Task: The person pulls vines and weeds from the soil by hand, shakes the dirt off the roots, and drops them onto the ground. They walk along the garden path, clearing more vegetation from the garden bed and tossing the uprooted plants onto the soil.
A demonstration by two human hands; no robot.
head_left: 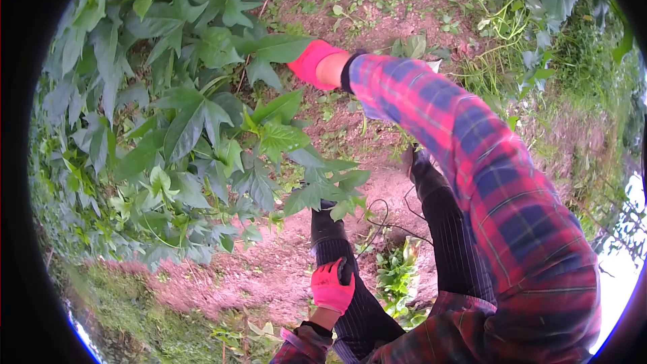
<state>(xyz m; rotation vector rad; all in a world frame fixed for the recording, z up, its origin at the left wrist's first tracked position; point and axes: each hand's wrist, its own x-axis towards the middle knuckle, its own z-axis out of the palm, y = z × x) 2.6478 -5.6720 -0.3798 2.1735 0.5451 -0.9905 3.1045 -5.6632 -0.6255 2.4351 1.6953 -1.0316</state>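
Note:
My right hand (312, 64), in a bright pink glove, reaches out to the edge of the leafy green plants (185, 118). A broad leaf (280, 48) covers its fingertips, so what they touch or hold is hidden. My left hand (332, 288), in a matching pink glove, is closed against my left leg (360, 296). Something dark shows at its curled fingers; I cannot make out whether it is a held object or the glove's dark palm.
Reddish bare soil (283, 276) with small weeds runs between the rows. A thin black cord (385, 224) loops between my legs. A low light-green plant (396, 273) grows there too. Grass and vines (502, 54) stand at the right, near my dark boots (424, 172).

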